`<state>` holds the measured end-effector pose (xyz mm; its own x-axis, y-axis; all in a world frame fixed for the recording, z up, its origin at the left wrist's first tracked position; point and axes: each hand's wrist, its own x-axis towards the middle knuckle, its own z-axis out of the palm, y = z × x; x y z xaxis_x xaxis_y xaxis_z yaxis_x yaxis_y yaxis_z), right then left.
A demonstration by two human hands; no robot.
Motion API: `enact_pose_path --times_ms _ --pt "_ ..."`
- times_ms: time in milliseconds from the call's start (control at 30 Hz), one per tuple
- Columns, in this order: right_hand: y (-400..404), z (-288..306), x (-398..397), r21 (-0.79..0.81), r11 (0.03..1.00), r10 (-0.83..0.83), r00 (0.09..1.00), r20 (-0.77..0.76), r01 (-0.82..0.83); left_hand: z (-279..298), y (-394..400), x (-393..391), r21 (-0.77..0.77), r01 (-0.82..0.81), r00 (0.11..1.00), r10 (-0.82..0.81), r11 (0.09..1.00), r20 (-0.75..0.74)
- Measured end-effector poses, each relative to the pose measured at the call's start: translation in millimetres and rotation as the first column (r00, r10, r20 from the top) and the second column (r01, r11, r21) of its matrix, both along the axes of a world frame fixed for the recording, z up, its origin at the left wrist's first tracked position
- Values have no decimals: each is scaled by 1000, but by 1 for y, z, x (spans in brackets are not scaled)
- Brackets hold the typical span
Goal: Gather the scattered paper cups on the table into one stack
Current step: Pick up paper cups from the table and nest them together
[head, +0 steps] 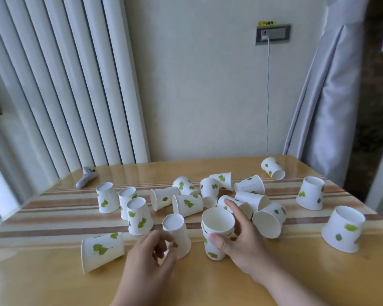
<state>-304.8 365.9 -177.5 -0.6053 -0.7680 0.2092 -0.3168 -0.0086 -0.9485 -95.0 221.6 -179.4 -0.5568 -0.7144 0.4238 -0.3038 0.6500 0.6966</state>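
White paper cups with green leaf prints lie scattered over the wooden table (53, 279). My right hand (239, 237) grips a short upright stack of cups (217, 228) near the table's front middle, thumb on its near side. Just left of the stack stands an upside-down cup (177, 233), and my left hand (151, 257) has its fingertips curled on that cup's lower edge. A cup on its side (102, 250) lies to the left. Several cups (199, 195) are heaped behind the stack, some tipped over.
Three upside-down cups (124, 202) stand at the left, two more (310, 193) (342, 228) at the right, and one lies on its side at the back right (273, 168). A white controller (87, 176) rests at the back left. A radiator, wall cable and curtain stand behind the table.
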Motion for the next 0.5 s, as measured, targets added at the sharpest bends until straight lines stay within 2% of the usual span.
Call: enact_pose_path --times_ms 100,200,267,300,400,500 --pt "-8 -1 4 41 999 5 995 -98 -1 4 -12 -12 -140 -45 998 40 989 -40" --pt "-10 -3 8 100 995 35 982 -183 -17 15 -21 -27 -178 53 984 -21 983 176" --pt "-9 -3 8 105 994 14 984 -177 5 21 -26 -33 -155 122 944 -66 980 322" --pt "-7 -3 7 114 993 6 986 -167 13 23 -28 -34 -134 137 935 -83 982 344" --pt "-6 -3 6 153 988 6 987 -158 19 25 -30 -25 -56 141 948 -118 988 295" --pt "-10 3 6 187 982 34 985 -167 -2 20 -34 -8 30 61 983 -65 998 174"
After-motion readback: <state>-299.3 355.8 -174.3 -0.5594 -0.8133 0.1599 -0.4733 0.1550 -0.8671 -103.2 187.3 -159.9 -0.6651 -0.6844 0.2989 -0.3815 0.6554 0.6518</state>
